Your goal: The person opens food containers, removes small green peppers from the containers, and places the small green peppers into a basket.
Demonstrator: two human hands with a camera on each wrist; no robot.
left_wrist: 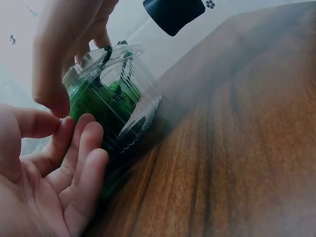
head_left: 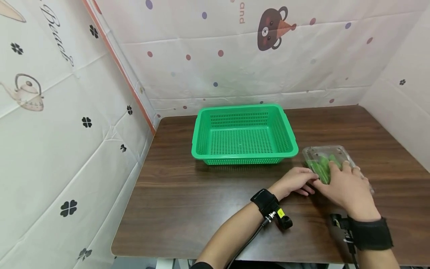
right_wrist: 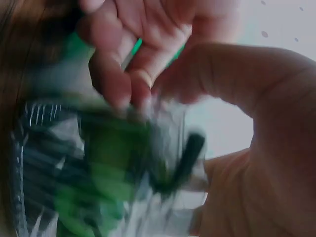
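Patterned sheets with dots, clovers and a cartoon bear wall in a dark wooden table (head_left: pixel 208 201). At its twelve o'clock side sits a green perforated basket (head_left: pixel 244 135), open side up and holding nothing visible. A clear plastic clamshell box (head_left: pixel 327 161) of green vegetables lies on the wood at about four o'clock from the basket, near its corner. Both hands meet at this box, probably to steady it between them. Right hand (head_left: pixel 346 186) lies over the lid, fingers curved down onto it. Left hand (head_left: pixel 295 180) rests low on the table at the box's nine o'clock edge, fingers loosely extended and touching its side (left_wrist: pixel 81 168).
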